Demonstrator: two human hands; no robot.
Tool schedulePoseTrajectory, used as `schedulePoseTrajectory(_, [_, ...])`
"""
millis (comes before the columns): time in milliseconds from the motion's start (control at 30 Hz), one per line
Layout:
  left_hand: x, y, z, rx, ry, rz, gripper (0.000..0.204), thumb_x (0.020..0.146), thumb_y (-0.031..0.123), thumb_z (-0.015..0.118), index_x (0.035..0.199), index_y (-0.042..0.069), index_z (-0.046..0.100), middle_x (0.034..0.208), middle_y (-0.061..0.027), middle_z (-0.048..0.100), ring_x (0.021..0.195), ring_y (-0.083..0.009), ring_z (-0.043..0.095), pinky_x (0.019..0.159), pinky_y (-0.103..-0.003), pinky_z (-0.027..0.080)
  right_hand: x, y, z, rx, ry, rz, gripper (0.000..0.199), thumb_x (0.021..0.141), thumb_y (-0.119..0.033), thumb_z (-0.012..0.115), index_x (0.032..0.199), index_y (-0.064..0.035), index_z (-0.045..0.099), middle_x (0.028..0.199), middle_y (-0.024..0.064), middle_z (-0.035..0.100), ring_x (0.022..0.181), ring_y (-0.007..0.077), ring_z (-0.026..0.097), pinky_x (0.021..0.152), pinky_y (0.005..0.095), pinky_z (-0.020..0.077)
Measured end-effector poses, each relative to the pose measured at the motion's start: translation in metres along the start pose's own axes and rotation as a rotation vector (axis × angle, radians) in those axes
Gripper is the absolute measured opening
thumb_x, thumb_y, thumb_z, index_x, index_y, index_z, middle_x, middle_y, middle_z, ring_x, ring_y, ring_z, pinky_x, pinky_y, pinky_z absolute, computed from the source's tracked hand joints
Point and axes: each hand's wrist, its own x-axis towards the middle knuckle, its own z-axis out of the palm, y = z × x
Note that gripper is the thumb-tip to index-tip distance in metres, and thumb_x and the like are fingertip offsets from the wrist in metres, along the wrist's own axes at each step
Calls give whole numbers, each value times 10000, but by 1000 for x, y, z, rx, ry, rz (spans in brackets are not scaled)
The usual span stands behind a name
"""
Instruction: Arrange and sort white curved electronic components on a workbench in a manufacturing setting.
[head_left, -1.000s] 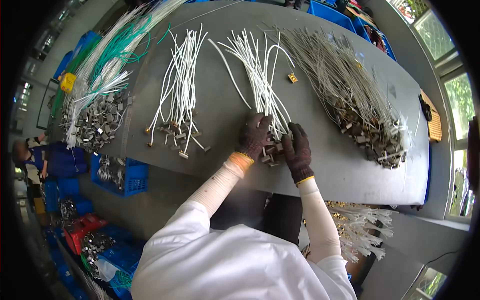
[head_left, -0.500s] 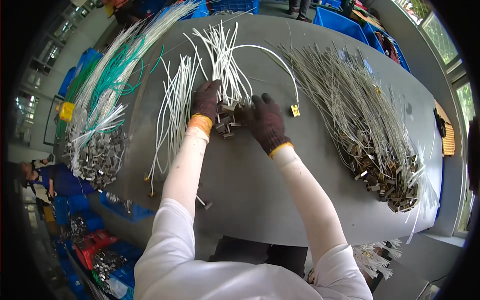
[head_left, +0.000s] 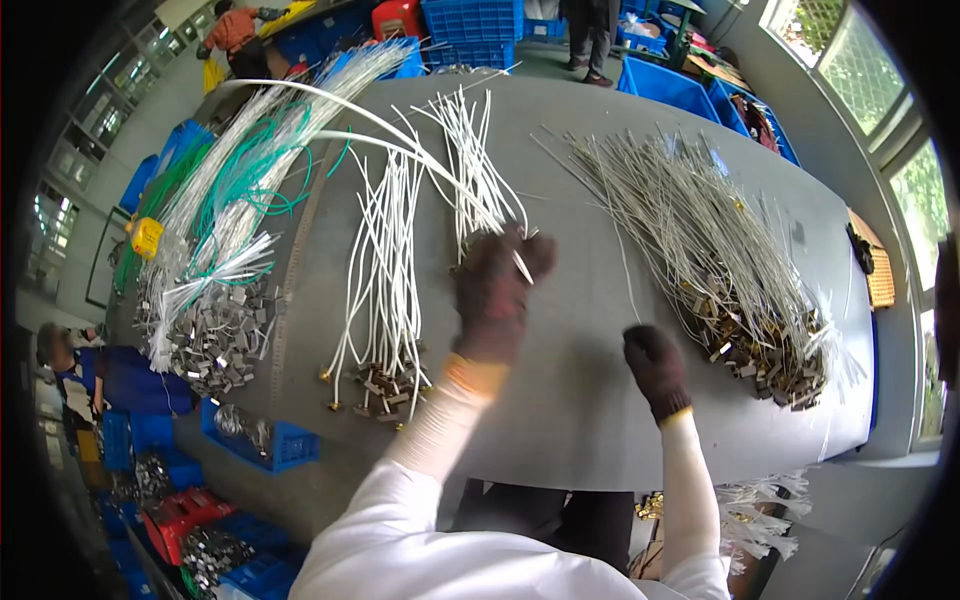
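My left hand (head_left: 495, 290), in a dark maroon knit glove with an orange cuff, is closed around long white cables (head_left: 375, 118). They arc away to the upper left, and a white end pokes out past the fingers. Behind this hand lies a bundle of white cables (head_left: 470, 160), its near end hidden. To the left is another white cable bundle (head_left: 385, 260) with small metal blocks (head_left: 385, 390) at its near end. My right hand (head_left: 655, 372), gloved alike, is closed near the table's front; a thin grey wire (head_left: 627, 270) runs to its fingertips.
A large pile of grey wires (head_left: 700, 220) with metal blocks covers the table's right side. White and green wires (head_left: 225, 190) with grey blocks line the left. Blue crates (head_left: 665, 88) stand beyond the grey table (head_left: 560, 420). Other people (head_left: 235, 40) are in the background.
My left hand has moved right and nearer, swinging white cables up to the left. My right hand has drawn back to the lower right and closed. The head view has shifted slightly.
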Motion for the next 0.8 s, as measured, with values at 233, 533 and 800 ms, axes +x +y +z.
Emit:
schedulePoseTrajectory(233, [-163,-60,0,-9,42,-685,279,1003,244,539,1192,43,585,1118,-97,652,935,-196,651,789,-359,561,-130,11,-40,-157,290,146,374,853,-31,673,1219,-56,603,1218,168,597,986,263,639,839,345,527])
schedulePoseTrajectory(533, [-234,-45,36,529,-796,-296,202,929,126,546,1106,60,618,997,-71,649,818,-191,632,698,-294,531,-252,-75,-113,-146,190,337,424,908,-157,614,1310,-32,570,1225,160,645,1096,296,632,931,374,509])
schedulePoseTrajectory(800, [-290,-86,90,155,-698,-824,295,1013,190,532,1261,31,554,1183,-97,626,1098,-235,621,904,-363,536,-535,-44,-246,-487,647,766,407,932,-288,598,1239,-21,613,1182,182,663,1090,317,633,968,382,485])
